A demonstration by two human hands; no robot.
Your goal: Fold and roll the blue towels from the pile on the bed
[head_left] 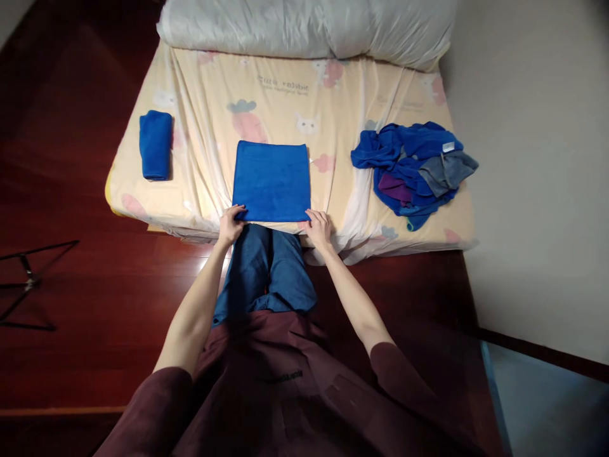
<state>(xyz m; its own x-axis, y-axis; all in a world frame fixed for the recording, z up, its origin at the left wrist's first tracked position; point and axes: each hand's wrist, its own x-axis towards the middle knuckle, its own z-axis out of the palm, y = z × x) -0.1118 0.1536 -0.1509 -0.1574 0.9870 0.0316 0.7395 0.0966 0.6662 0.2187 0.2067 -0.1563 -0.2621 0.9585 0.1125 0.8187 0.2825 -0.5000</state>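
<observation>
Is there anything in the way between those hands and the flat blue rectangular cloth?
No, nothing visible is: the left hand and right hand touch the near corners of the flat blue rectangular cloth. The crumpled blue, grey and purple fabric heap lies off to the right.

White quilt (pixel 304 28), black stand (pixel 30 282).

Left arm (pixel 197 311), right arm (pixel 354 295) stretched forward, slanting inward; left grip (pixel 231 225), right grip (pixel 318 228) pinching, side by side
</observation>
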